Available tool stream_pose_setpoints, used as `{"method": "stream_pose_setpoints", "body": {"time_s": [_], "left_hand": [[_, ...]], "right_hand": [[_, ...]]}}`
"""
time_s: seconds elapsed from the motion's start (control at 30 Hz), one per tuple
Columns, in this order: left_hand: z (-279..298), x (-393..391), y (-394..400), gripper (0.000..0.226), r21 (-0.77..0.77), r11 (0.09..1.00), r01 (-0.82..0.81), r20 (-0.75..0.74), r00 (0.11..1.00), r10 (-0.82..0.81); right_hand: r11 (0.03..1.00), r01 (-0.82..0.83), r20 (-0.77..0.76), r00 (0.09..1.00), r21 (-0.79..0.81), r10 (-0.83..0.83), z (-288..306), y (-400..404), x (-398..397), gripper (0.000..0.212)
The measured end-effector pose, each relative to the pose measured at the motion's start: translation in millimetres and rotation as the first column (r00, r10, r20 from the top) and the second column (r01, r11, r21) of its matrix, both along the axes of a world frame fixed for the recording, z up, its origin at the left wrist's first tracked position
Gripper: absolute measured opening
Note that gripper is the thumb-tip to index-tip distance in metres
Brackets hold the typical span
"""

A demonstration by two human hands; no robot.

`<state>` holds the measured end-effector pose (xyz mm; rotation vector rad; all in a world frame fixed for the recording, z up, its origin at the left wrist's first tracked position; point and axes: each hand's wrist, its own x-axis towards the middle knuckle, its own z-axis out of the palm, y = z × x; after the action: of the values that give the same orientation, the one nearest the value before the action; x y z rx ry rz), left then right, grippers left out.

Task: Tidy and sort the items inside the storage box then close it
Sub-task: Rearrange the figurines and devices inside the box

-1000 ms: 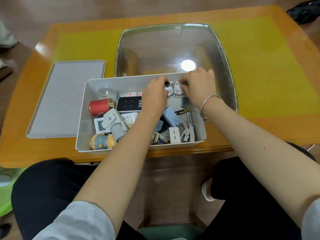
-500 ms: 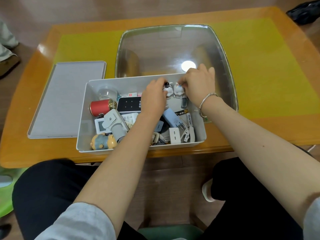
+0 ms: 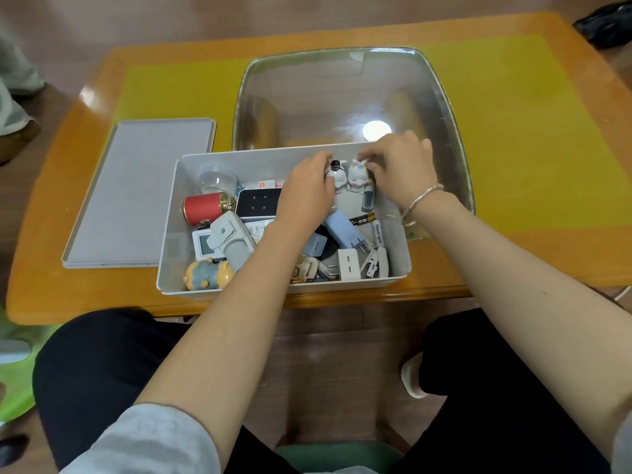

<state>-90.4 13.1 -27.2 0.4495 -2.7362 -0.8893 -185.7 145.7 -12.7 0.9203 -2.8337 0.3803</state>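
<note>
Where figurines (image 3: 347, 177) stand (far wall (image 3: 260, 155))

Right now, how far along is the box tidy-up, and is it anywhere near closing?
Early. Done: two small figurines stand side by side at the storage box's far wall. In hand: the left hand holds the black-capped figurine, the right hand the rabbit figurine. Left: chargers, batteries, the red tin and the rest lie jumbled; the lid lies on the table, left of the box.
</note>
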Motion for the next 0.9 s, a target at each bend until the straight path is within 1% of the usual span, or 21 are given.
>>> {"method": "stream_pose_setpoints", "body": {"time_s": [0.07,0.13,0.2,0.27,0.33,0.4,0.6,0.77,0.9], "left_hand": [[1,6,2,0.030,-0.011,1.000,-0.027,-0.056,0.998,0.027],[2,11,6,0.025,-0.009,0.999,-0.031,-0.106,0.994,0.030],[3,15,12,0.025,-0.047,0.996,0.074,-0.063,0.995,-0.077],[1,14,18,0.030,-0.120,0.967,0.227,0.044,0.974,-0.223],[-3,11,24,0.035,-0.182,0.926,0.330,0.168,0.939,-0.302],[-7,6,28,0.038,-0.219,0.895,0.389,0.278,0.904,-0.325],[-14,-7,31,0.043,-0.244,0.857,0.454,0.426,0.844,-0.325],[-16,-4,31,0.043,-0.202,0.875,0.440,0.440,0.839,-0.320],[-14,1,25,0.040,-0.212,0.878,0.429,0.434,0.847,-0.308]], "right_hand": [[0.994,-0.021,0.065,0.997,-0.105,0.028,-2,7,1,0.022],[0.962,-0.027,0.148,0.987,-0.271,0.069,-3,13,4,0.023],[0.927,0.005,0.186,0.980,-0.374,0.070,-4,16,8,0.025],[0.908,0.037,0.194,0.980,-0.416,0.049,-5,15,11,0.026],[0.898,0.071,0.207,0.978,-0.435,0.023,-6,14,11,0.025],[0.899,0.089,0.226,0.974,-0.430,0.011,-5,14,11,0.024],[0.909,0.082,0.230,0.973,-0.409,0.016,-5,13,12,0.023],[0.907,0.090,0.240,0.971,-0.410,0.012,-6,13,12,0.021],[0.909,0.081,0.230,0.973,-0.409,0.017,-6,13,12,0.021]]}}
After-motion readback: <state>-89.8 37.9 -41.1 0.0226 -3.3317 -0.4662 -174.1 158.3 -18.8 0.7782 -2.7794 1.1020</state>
